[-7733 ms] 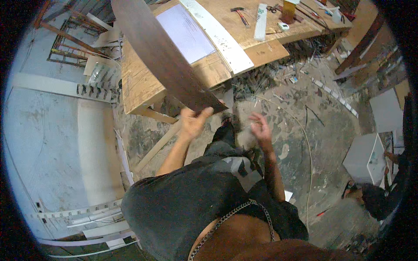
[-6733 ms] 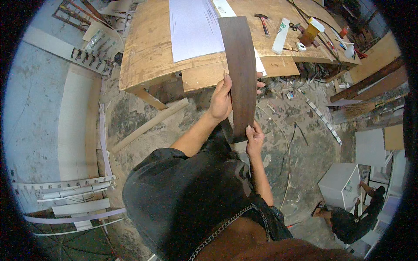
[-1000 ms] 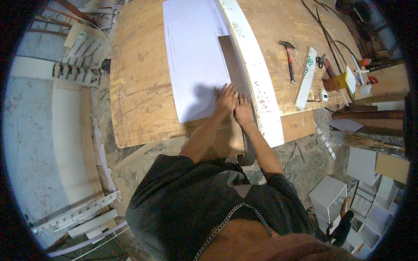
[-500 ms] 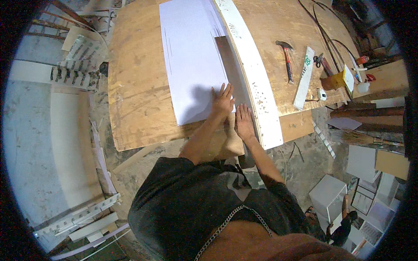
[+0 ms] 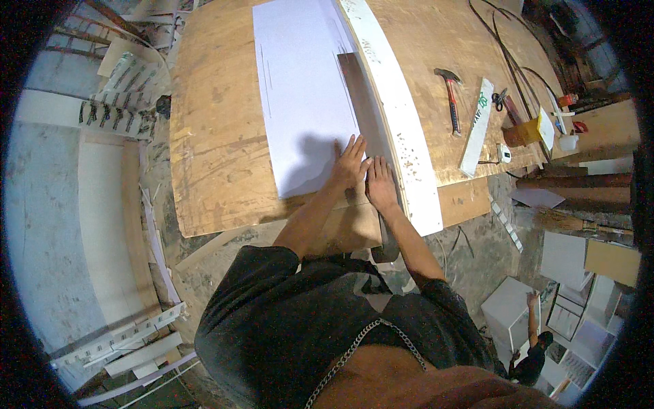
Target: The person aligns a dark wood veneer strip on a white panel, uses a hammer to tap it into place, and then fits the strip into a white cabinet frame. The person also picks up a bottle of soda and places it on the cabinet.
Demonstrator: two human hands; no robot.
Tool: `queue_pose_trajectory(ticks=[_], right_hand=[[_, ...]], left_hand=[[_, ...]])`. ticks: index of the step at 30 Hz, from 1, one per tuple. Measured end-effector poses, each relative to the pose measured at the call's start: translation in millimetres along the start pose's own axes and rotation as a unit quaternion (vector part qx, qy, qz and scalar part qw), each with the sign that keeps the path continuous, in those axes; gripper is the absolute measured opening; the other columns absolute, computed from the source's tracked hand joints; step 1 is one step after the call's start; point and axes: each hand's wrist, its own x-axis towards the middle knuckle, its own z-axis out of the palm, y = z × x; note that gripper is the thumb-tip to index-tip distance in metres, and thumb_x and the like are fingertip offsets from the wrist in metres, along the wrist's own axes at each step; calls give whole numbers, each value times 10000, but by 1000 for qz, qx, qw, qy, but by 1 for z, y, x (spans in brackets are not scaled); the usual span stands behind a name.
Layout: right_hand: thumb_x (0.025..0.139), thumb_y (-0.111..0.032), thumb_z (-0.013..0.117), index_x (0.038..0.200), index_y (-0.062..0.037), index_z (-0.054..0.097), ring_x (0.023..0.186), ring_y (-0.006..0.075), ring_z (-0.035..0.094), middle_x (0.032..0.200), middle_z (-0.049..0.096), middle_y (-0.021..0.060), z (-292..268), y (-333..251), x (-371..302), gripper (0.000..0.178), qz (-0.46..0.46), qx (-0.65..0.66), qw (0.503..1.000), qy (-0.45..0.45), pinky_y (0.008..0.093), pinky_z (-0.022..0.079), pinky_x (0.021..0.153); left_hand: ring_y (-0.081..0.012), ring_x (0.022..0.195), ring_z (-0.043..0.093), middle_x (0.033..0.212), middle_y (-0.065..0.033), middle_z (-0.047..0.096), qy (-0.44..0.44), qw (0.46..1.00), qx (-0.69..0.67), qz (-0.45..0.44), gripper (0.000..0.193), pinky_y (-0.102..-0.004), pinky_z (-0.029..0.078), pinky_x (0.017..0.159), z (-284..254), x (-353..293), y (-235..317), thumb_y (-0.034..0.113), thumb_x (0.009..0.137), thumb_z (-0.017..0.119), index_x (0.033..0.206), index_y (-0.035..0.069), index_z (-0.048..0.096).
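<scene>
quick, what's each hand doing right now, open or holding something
Left hand: open, fingers extended at the edge between the white sheet and dark brown strip, gripping nothing visible.
Right hand: open, laid flat over the strip.

A long, thin dark brown strip (image 5: 362, 102) slants from the upper centre of the frame down past its middle, its straight-cut far end lying flat over the right side of a white sheet (image 5: 303, 102). Its rounded near end, greyer in tone, reaches beyond the sheet, just below the frame's centre. The sheet lies flat at upper centre, shadowed toward its lower right, with fine dark lines near both long sides.
</scene>
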Motion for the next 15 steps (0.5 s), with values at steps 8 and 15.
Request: queue_pose_trajectory(ticks=[8, 15], right_hand=[[861, -131, 495, 1351, 102, 411, 1365, 399, 334, 1439, 384, 263, 10, 3, 18, 548, -3, 1, 1000, 2, 494, 274, 1131], [861, -124, 495, 1348, 99, 418, 1383, 390, 305, 1460, 355, 259, 7, 6, 24, 541, 0, -29, 999, -39, 483, 279, 1132]], left_hand=[[-365, 1414, 248, 1489, -161, 353, 24, 999, 33, -3, 506, -684, 53, 1098, 9, -2, -4, 336, 983, 413, 1389, 34, 436], [-346, 1375, 320, 1409, -176, 441, 66, 997, 24, 21, 460, -643, 82, 1113, -4, 1, 8, 274, 957, 460, 1293, -35, 518]])
